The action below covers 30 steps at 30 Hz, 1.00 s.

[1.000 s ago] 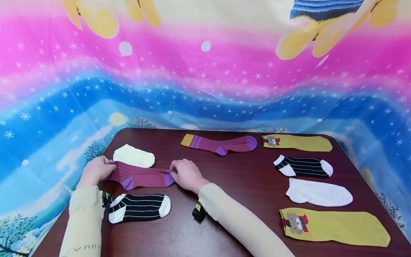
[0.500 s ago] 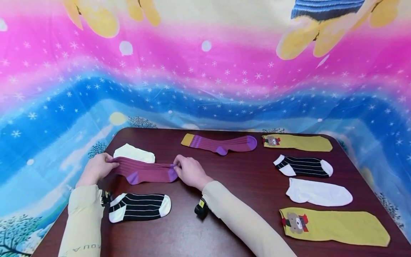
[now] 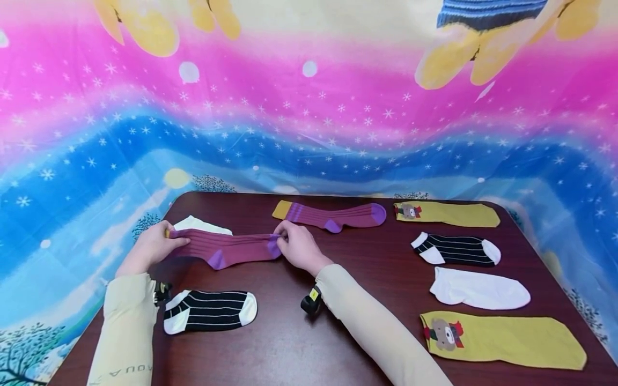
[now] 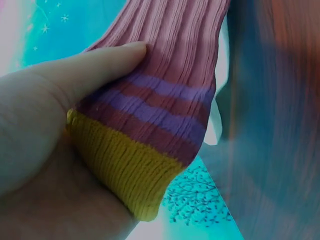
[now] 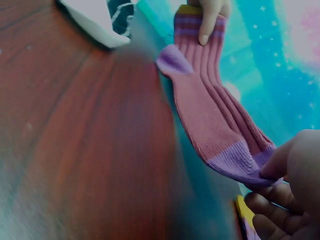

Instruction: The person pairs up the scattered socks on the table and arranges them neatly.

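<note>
A ribbed maroon sock (image 3: 241,249) with purple heel and toe is stretched between both hands, raised off the table. My left hand (image 3: 156,246) pinches its cuff end; in the left wrist view the thumb lies over the ribbing beside the yellow cuff (image 4: 125,170) and purple stripes. My right hand (image 3: 301,246) pinches the purple toe (image 5: 240,162), thumb on top and fingers beneath. Behind the held sock, a white sock (image 3: 200,224) is partly hidden. A similar maroon sock (image 3: 354,216) with a yellow cuff lies flat at the back, just beyond my right hand.
A black striped sock (image 3: 217,312) lies at front left. Down the right side of the brown table (image 3: 289,343) lie a yellow sock (image 3: 463,214), another black striped sock (image 3: 458,250), a white sock (image 3: 483,289) and a larger yellow sock (image 3: 512,341). A patterned cloth (image 3: 309,134) hangs behind.
Both hands have carried the maroon sock up and to the right, further from the black striped sock. It now covers more of the white sock. The other socks stay put.
</note>
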### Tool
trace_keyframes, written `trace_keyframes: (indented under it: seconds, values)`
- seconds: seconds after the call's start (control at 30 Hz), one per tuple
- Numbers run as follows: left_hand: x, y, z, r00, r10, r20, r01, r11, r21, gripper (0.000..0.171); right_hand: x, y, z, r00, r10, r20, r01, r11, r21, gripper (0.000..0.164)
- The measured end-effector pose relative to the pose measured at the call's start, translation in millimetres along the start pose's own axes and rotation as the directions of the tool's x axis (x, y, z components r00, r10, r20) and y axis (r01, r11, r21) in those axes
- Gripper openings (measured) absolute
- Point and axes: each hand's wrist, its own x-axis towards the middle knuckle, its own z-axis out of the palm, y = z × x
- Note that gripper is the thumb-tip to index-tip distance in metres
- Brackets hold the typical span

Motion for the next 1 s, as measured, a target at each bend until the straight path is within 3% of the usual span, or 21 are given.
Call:
trace_keyframes:
  seconds: [0.57,0.83,1.0]
  values:
    - [11.0,32.8,13.6,0.992,0.111,0.065,-0.108,0.993,-0.051,0.026,2.3,23.1,-34.4,0.977,0.095,-0.191,-0.079,0.993,0.089,0.014]
    - [17.3,42.0,21.1,0.986,0.168,-0.012,-0.168,0.981,-0.097,0.011,1.8,34.0,-49.7,0.955,0.119,-0.27,-0.091,0.989,0.117,0.014]
    - [19.3,46.1,25.3,0.978,0.194,-0.082,-0.203,0.972,-0.121,0.01,0.3,37.9,-59.1,0.945,0.141,-0.294,-0.093,0.981,0.171,0.013]
